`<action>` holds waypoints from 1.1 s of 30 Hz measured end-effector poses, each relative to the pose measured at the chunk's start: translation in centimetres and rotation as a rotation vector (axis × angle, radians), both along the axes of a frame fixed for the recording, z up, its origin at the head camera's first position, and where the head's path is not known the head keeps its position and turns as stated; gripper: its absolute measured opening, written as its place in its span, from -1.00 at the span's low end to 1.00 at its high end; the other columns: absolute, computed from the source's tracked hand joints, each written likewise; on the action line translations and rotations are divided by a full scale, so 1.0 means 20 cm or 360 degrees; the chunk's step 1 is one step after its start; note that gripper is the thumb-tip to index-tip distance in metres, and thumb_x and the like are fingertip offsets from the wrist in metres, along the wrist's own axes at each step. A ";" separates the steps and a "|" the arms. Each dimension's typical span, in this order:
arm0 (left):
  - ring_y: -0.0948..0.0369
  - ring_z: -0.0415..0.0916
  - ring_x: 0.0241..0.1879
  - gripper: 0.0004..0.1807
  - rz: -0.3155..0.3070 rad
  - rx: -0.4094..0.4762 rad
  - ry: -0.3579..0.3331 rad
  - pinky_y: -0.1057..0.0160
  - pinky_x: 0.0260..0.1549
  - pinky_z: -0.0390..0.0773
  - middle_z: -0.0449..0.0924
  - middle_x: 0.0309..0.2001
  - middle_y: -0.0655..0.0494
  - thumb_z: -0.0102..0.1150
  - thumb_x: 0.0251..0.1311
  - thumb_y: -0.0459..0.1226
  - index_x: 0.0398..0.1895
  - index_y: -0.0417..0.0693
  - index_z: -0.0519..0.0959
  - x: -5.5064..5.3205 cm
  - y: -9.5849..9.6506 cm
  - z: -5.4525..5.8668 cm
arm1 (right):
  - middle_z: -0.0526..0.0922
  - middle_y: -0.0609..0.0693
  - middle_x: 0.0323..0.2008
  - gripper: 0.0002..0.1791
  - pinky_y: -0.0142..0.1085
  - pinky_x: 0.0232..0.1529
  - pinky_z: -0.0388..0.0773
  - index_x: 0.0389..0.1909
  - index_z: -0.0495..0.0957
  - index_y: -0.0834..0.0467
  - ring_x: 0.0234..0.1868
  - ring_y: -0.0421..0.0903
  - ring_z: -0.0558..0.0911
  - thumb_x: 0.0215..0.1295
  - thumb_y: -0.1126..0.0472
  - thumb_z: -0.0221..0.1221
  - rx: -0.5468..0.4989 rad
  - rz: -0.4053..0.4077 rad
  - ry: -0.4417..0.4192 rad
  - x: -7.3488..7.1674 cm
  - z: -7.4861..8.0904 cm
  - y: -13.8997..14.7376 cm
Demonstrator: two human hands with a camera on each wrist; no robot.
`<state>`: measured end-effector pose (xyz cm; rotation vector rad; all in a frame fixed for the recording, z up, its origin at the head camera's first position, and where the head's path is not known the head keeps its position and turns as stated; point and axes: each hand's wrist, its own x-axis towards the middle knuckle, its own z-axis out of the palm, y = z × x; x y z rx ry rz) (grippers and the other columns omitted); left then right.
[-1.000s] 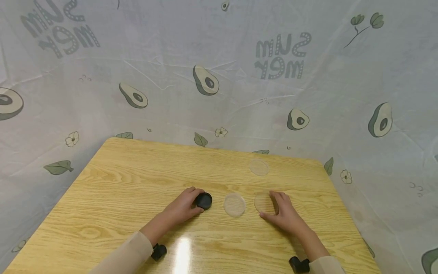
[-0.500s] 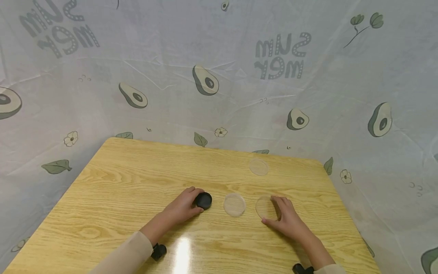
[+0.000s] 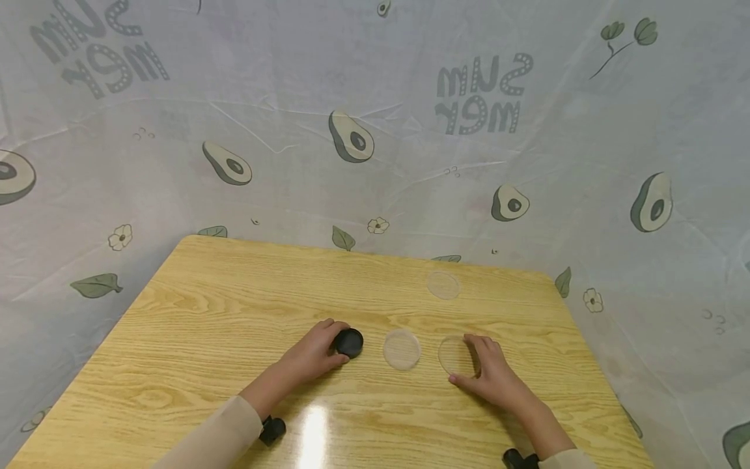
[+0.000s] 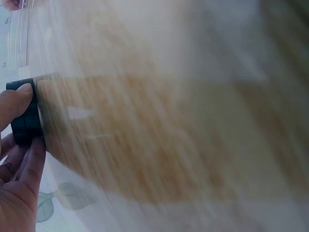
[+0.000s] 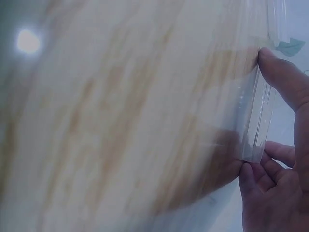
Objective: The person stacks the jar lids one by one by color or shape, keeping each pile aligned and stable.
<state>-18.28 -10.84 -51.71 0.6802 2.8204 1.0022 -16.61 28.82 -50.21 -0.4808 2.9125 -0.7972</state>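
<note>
My left hand (image 3: 314,350) holds a small round black container (image 3: 349,343) on the table, thumb on one side and fingers on the other. The left wrist view shows ridges round the side of this black container (image 4: 26,118). On the right, my right hand (image 3: 494,374) spans a clear, shallow petri dish (image 3: 456,355), thumb at the near edge and fingers at the far edge. Its transparent side wall (image 5: 253,118) shows between thumb and fingertips in the right wrist view. Between the hands lies another clear petri dish (image 3: 401,350), touched by neither.
A third clear disc (image 3: 443,285), fainter and flatter, lies farther back near the table's rear edge. The wood-grain table (image 3: 234,293) reflects a bright light at the front. Behind it hangs a printed cloth (image 3: 281,78). Each wrist wears a black camera (image 3: 272,430).
My right hand has shifted slightly right and toward me, and the petri dish in it moved along, widening the gap to the middle dish. My left hand and the black container have stayed put.
</note>
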 end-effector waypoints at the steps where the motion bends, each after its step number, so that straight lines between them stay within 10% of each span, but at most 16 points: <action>1: 0.05 0.59 0.04 -0.42 -0.0001 0.0000 0.0004 -0.03 0.05 0.63 0.61 0.04 -0.07 0.48 0.25 -0.27 0.31 -0.18 0.53 0.00 0.00 0.00 | 0.39 0.38 0.37 0.07 0.36 0.29 0.43 0.48 0.24 0.40 0.40 0.38 0.33 0.21 -0.20 0.47 -0.0007 -0.0004 -0.0004 0.00 0.00 0.00; 19: 0.03 0.60 0.05 -0.43 -0.0012 0.0018 0.0009 -0.04 0.06 0.63 0.61 0.05 -0.09 0.51 0.23 -0.26 0.27 -0.19 0.53 -0.01 -0.01 0.00 | 0.19 0.44 0.48 0.13 0.45 0.30 0.36 0.56 0.10 0.38 0.46 0.42 0.21 0.27 -0.22 0.42 -0.0076 -0.0082 -0.0100 -0.02 0.00 0.01; 33: 0.03 0.59 0.05 -0.43 0.0007 0.0059 0.0002 -0.04 0.06 0.63 0.61 0.04 -0.07 0.51 0.22 -0.28 0.27 -0.17 0.53 0.01 0.00 0.00 | 0.17 0.52 0.46 -0.03 0.35 0.40 0.34 0.57 0.04 0.47 0.47 0.50 0.25 0.50 -0.08 0.26 -0.0195 -0.0213 -0.0102 -0.32 0.05 0.08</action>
